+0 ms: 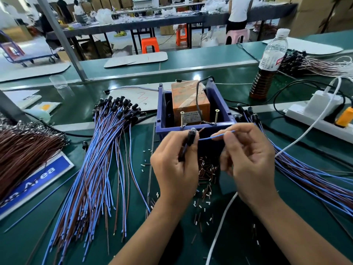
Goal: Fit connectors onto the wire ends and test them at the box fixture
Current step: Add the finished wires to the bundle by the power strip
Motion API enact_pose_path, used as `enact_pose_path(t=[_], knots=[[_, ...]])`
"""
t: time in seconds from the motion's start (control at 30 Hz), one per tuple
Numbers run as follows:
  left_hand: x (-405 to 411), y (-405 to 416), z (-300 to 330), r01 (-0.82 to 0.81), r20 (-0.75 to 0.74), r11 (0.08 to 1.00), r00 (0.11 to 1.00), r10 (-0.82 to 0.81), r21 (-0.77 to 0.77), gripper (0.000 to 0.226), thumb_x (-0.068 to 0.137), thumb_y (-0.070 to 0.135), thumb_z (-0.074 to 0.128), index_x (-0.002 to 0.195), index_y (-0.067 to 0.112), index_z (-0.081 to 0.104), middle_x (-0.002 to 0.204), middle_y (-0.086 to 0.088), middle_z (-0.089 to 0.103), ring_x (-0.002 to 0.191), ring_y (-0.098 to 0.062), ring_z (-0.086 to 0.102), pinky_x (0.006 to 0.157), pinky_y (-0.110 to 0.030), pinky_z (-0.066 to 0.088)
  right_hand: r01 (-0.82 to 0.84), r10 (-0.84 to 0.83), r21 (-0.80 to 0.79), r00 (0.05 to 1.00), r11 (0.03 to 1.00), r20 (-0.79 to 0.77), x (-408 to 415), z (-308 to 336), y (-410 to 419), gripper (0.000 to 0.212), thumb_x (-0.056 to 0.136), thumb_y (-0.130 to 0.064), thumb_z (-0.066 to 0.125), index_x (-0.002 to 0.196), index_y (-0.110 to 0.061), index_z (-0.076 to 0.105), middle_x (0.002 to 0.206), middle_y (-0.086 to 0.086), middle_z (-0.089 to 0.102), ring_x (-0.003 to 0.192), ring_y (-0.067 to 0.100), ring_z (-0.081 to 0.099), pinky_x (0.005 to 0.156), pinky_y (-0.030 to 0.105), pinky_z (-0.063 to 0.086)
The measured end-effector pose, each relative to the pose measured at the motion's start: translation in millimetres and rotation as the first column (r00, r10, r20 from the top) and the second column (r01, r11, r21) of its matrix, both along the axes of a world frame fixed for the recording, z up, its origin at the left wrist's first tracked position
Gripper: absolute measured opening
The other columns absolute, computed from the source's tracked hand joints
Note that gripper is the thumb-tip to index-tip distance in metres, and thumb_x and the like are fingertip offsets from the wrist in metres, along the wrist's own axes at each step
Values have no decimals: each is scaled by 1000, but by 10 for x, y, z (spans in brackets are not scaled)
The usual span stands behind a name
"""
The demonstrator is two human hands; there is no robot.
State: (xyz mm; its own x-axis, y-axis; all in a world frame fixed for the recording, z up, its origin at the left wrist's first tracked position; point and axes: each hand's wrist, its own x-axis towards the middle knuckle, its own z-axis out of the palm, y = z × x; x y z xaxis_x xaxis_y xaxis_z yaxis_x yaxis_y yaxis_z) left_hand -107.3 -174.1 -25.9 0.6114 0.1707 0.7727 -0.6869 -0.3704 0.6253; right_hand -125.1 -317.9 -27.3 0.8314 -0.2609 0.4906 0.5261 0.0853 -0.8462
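Note:
My left hand [174, 165] grips a black lamp holder [191, 137] whose clear tip points up, just in front of the blue box fixture [162, 111]. My right hand [248, 159] pinches the thin blue wire [215, 137] that runs from that holder. The fixture holds an orange taped block [188, 96], and two brass screws [182, 119] stand at its near rim. A large fan of blue and brown wires with black holders [107, 150] lies to the left. Another bundle [305, 173] lies to the right. Small brown and white connector sleeves [207, 175] are scattered under my hands.
A bottle of dark liquid [267, 64] stands behind the fixture to the right. A white power strip [321, 115] with cables sits at the right edge. A heap of brown wires [23, 152] and a blue sign [36, 180] lie at the left. A white cable [219, 232] crosses the mat.

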Motion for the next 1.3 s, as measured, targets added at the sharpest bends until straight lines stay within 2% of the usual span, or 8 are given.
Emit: enact_pose_path(t=[0.1, 0.3, 0.4, 0.5, 0.63, 0.93, 1.2, 1.3], knots=[[34, 44, 26, -78, 19, 992, 997, 81, -97, 15, 101, 16, 66, 89, 8, 72, 83, 2, 64, 69, -15, 57, 58, -23, 39, 45, -46, 65, 999, 997, 5, 45, 46, 6, 11, 110, -13, 51, 99, -15, 52, 85, 4, 76, 39, 21, 51, 43, 18, 39], [70, 92, 57, -128, -156, 959, 984, 90, -254, 10, 101, 21, 67, 92, 18, 70, 77, 5, 68, 64, -16, 61, 60, -26, 47, 123, -126, 111, 992, 986, 12, 198, 200, -13, 14, 110, -16, 46, 97, -22, 46, 95, 11, 77, 45, 19, 52, 43, 19, 34], [81, 88, 76, -140, -210, 936, 975, 73, -324, 12, 100, 19, 68, 90, 27, 70, 77, 4, 69, 64, -19, 61, 60, -34, 50, 221, -222, 33, 974, 975, 51, 243, 246, -85, 11, 107, -17, 53, 97, -22, 54, 78, 4, 72, 50, 15, 52, 49, 23, 41], [81, 83, 67, -137, -236, 940, 970, 63, -313, 11, 100, 20, 68, 91, 25, 71, 76, 5, 67, 62, -18, 59, 59, -35, 50, 440, -428, -203, 898, 875, 102, 240, 196, -95, 9, 103, -17, 62, 96, -20, 66, 71, -6, 67, 63, 13, 63, 62, 26, 50], [66, 76, 52, -146, -242, 948, 967, 77, -281, 8, 100, 19, 68, 93, 20, 72, 78, 8, 68, 65, -14, 60, 61, -27, 48, 500, -489, -327, 864, 802, 121, 171, 91, -1, 10, 101, -17, 66, 95, -17, 74, 75, -9, 70, 67, 13, 67, 63, 31, 55], [91, 109, 57, -79, -227, 962, 974, 18, -262, 13, 100, 21, 68, 93, 12, 75, 74, 5, 63, 63, -14, 54, 59, -30, 43, 517, -487, -363, 855, 775, 178, 161, 85, 92, 14, 102, -16, 66, 103, -13, 79, 78, -12, 72, 72, 4, 70, 67, 17, 52], [104, 106, 51, -81, -217, 972, 976, 32, -220, 21, 101, 21, 67, 81, 13, 69, 70, 1, 58, 63, -24, 51, 55, -44, 45, 520, -479, -383, 854, 763, 204, 153, 78, 78, 16, 103, -17, 65, 106, -10, 79, 78, -8, 73, 71, 1, 71, 63, 19, 55], [94, 109, 44, -105, -213, 968, 975, 55, -229, 19, 100, 19, 67, 83, 13, 70, 70, 4, 58, 62, -18, 49, 55, -37, 41, 512, -477, -381, 858, 770, 190, 154, 75, 80, 16, 104, -17, 65, 106, -10, 79, 78, -9, 73, 72, 2, 71, 63, 19, 54]])
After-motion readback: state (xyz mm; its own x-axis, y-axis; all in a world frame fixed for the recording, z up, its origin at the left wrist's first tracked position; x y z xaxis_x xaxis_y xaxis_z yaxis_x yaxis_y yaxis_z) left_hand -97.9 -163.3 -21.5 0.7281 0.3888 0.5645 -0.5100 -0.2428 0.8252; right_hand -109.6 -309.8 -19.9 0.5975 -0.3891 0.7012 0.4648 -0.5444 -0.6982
